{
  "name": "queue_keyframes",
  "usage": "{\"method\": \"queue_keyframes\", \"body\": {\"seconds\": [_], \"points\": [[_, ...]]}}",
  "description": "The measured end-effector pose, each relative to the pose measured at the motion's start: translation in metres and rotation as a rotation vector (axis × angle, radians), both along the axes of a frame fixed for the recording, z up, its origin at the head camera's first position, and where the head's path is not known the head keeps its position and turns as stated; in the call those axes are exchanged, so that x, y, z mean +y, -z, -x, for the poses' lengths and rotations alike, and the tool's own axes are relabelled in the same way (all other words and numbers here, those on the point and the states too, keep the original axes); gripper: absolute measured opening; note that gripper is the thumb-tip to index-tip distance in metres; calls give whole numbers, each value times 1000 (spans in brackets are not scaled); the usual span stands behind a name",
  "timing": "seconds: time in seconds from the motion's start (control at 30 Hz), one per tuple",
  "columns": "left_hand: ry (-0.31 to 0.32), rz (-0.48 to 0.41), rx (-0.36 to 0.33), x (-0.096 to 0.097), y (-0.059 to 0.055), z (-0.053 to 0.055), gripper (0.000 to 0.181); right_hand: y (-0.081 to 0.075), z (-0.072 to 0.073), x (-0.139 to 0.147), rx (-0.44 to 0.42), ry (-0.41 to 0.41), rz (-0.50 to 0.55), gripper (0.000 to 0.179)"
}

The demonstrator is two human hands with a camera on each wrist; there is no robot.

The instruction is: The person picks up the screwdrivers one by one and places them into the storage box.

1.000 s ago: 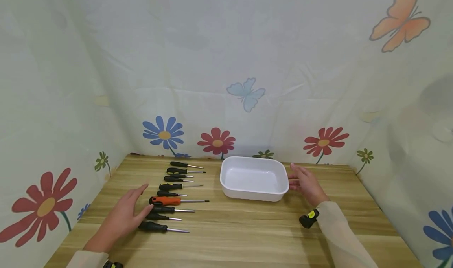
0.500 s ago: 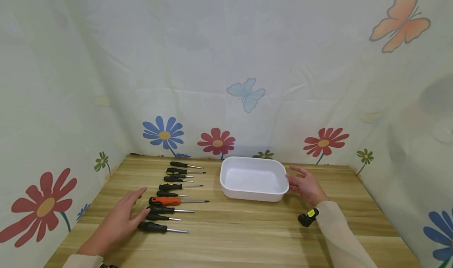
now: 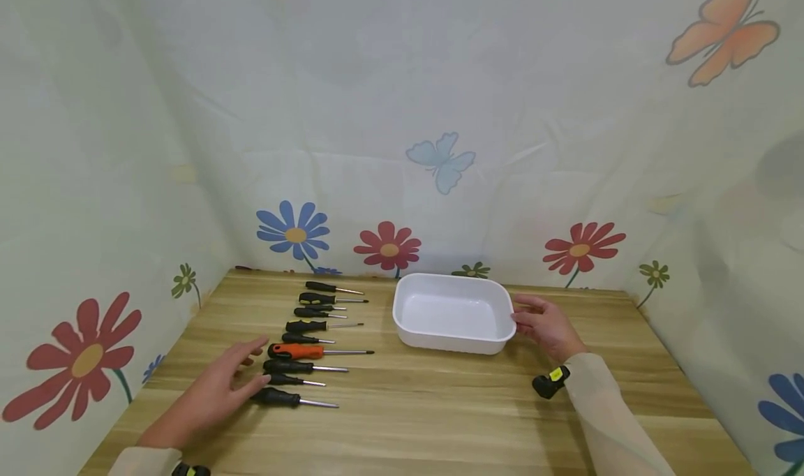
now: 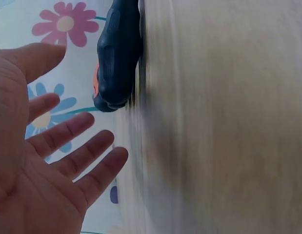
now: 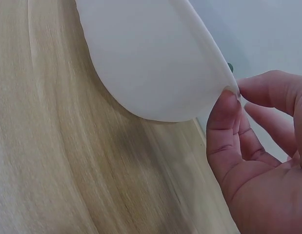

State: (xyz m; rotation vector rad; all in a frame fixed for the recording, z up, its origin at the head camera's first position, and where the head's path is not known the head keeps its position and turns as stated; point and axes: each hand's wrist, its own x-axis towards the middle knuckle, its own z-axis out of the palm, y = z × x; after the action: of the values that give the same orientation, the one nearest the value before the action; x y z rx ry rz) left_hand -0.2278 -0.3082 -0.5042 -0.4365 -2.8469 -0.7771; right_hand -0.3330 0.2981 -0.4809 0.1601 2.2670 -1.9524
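Note:
Several screwdrivers lie in a column on the left half of the table, with their shafts pointing right. Most have black handles; one screwdriver has an orange and black handle. My left hand is spread beside the handles of the nearer ones, holding nothing. A dark screwdriver handle shows past its fingers in the left wrist view. To the right stands a white rectangular tray with nothing in it. Thumb and forefinger of my right hand pinch the tray's right rim, seen closely in the right wrist view.
The wooden table ends at the back against a pale curtain printed with flowers and butterflies. The same cloth closes off both sides. Bare wood lies between the screwdrivers and the tray and along the front.
My right hand has come in from just beside the tray to its rim. The left hand has shifted slightly left, staying near the handles. The head view has tilted a little.

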Motion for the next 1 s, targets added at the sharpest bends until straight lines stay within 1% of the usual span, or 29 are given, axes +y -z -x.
{"method": "queue_keyframes", "body": {"seconds": [0.07,0.13,0.2,0.37,0.5,0.57,0.6,0.67,0.8,0.87,1.0], "points": [[7,-35,-9,-3,4,1,67,-1,0,0,-2,-5,-12,55],[14,-79,-31,-6,6,1,64,-1,0,1,-5,-5,-20,54],[11,-126,-73,-8,6,1,61,-1,0,1,-6,-1,-20,53],[-16,-217,-206,-12,4,1,59,-1,0,1,-7,-8,-27,52],[-5,-292,-273,-16,4,0,59,0,0,1,-10,-5,-24,51],[7,-324,-287,-17,5,0,58,1,0,1,-8,-8,-15,52],[18,-332,-284,-18,5,0,57,1,0,1,-9,-1,-8,51],[18,-351,-286,-19,5,0,55,1,0,0,-9,-4,3,53],[38,-382,-283,-20,5,0,52,0,-1,0,-20,4,14,54],[50,-423,-293,-20,5,0,50,0,-1,0,-26,4,14,54],[74,-476,-311,-20,5,0,47,0,-2,0,-32,12,19,53]]}}
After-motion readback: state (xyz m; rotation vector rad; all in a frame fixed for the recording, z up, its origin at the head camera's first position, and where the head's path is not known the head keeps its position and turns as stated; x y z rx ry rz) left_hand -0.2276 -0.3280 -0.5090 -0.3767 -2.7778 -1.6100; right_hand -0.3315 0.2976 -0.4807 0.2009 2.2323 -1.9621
